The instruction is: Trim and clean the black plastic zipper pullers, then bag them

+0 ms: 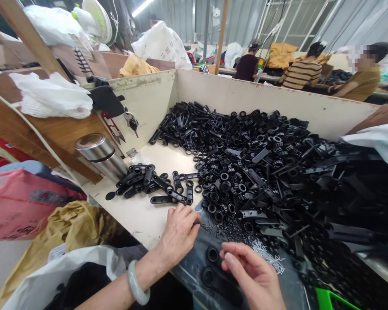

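Observation:
My left hand [180, 229] is closed just in front of a small group of black plastic link-shaped parts [177, 196]. A bit of something dark shows between its thumb and fingers, too little to name. Over the dark work mat [194, 254], my right hand [250, 272] has its thumb and fingertips drawn together. Whatever they pinch, if anything, is hidden. Beside and partly under the right hand lie two long black parts with round ring ends, a farther one [212, 254] and a nearer one [208, 277]. Small silvery pins [267, 255] lie heaped just beyond that hand.
A large pile of black rings and bars [242, 172] fills the white-walled bin [239, 92]. A steel flask [101, 157] stands at left, near hanging red thread snips [113, 127] and keys [131, 121]. A green container [333, 299] is at lower right. Several people sit beyond the bin.

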A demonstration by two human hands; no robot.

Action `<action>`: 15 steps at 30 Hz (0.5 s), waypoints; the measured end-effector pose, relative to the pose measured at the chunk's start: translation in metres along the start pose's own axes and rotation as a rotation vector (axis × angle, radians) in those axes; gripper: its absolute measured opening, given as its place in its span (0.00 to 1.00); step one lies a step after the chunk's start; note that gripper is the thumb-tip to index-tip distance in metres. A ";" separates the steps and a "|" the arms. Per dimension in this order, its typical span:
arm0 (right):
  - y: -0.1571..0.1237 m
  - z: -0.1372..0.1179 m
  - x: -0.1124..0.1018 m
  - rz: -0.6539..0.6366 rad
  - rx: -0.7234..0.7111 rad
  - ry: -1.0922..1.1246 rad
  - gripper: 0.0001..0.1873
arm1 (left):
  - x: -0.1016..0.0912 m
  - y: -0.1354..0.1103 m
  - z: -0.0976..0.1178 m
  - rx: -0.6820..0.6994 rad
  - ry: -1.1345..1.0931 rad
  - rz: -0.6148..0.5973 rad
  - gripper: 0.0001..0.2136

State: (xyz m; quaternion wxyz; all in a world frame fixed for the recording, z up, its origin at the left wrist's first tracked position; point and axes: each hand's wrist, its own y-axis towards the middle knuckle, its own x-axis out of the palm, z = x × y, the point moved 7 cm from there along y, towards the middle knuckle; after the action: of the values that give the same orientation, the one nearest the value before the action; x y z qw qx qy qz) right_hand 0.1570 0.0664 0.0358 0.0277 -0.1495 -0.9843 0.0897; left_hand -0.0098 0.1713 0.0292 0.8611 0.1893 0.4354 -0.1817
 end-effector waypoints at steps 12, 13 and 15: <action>0.002 -0.015 0.017 -0.006 -0.113 -0.056 0.14 | -0.006 -0.021 0.001 -0.394 -0.884 -0.252 0.08; 0.002 -0.018 0.019 -0.015 -0.151 -0.083 0.13 | -0.003 -0.028 0.005 -0.463 -1.028 -0.280 0.10; 0.001 -0.023 0.023 -0.030 -0.209 -0.122 0.10 | -0.001 -0.038 0.014 -0.532 -1.192 -0.281 0.13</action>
State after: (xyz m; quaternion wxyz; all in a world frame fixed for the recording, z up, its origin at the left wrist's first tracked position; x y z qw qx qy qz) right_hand 0.1373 0.0777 0.0592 -0.0466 -0.1313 -0.9902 -0.0050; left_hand -0.0187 0.1319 0.0314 0.9399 -0.2211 -0.0645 -0.2520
